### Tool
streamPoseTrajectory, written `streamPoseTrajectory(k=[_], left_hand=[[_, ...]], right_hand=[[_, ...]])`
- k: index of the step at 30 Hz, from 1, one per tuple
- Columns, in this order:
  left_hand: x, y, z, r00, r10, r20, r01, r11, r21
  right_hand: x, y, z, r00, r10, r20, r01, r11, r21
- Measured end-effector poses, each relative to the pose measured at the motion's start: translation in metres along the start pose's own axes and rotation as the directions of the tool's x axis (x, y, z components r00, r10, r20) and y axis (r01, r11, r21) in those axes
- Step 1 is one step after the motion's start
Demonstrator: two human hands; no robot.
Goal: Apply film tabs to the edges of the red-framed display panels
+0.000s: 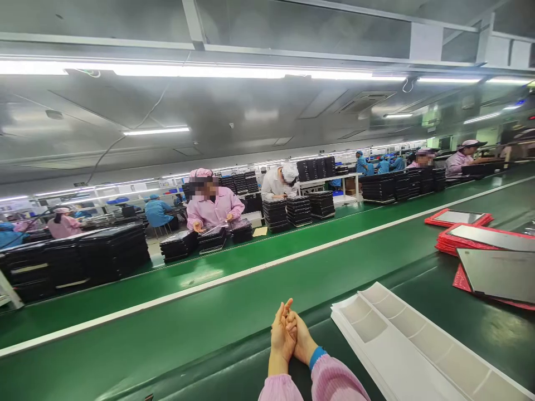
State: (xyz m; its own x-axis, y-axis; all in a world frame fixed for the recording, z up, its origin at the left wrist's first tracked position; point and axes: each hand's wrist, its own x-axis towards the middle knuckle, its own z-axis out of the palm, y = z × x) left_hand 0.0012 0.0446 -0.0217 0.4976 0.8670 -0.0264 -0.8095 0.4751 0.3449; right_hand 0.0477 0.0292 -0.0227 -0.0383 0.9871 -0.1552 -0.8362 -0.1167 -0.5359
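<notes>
Green surface [167, 312] stretches across the line; your hands [289, 334] press together, empty, and the long white tray stack [401, 345] lies diagonally just beyond your right hand [304, 340].

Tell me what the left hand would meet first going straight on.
The left hand points up and forward over the green belt, so probably the white strip beyond it, though depth is unclear.
</notes>
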Motion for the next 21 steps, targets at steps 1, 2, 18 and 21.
streamPoseTrajectory(k=[1,2,18,21], left_hand=[[-0.0002,-0.0002,0.0006,1.0,-0.001,-0.001,0.001,1.0,-0.001],[-0.0004,-0.0003,0.0013,1.0,-0.002,-0.001,0.002,1.0,-0.002],[-0.0039,0.0002,0.0077,1.0,0.003,-0.003,-0.003,1.0,-0.012],[-0.0043,0.0004,0.008,1.0,-0.002,-0.003,0.001,1.0,-0.012]], right_hand=[[-0.0002,-0.0002,0.0003,1.0,-0.002,-0.011,0.002,1.0,0.005],[-0.0003,-0.0004,0.0005,1.0,-0.002,-0.025,0.002,1.0,0.01],[0.0033,-0.0003,0.0001,0.997,0.025,-0.076,-0.024,1.0,0.013],[0.0026,-0.0007,0.0008,0.997,0.023,-0.073,-0.022,1.0,0.007]])
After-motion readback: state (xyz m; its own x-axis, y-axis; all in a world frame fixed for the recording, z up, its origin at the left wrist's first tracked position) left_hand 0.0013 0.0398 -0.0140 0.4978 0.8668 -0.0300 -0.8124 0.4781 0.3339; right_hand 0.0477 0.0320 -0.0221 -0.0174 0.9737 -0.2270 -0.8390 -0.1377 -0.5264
